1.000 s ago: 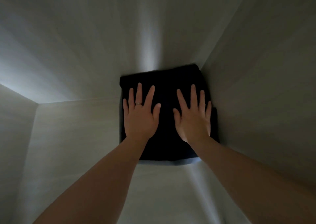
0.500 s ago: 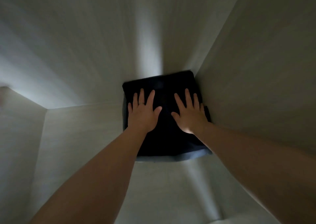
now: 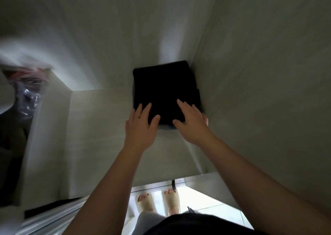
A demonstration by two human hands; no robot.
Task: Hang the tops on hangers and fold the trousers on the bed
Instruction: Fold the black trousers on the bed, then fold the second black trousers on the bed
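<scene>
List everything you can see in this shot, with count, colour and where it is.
folded trousers: one, black, back right corner of the shelf
cloth: one edge, blue-grey, under the trousers' near end
shelf: one, pale grey
plastic bag: one, clear, far left, blurred
slippers: two, beige, floor below
left hand: ringed, fingers straight, at the trousers' near edge
right hand: fingers straight, at the same edge

A home wardrobe's pale shelf [image 3: 100, 127], folded dark garment [image 3: 164, 89], slippered feet [image 3: 145, 202] below.
</scene>
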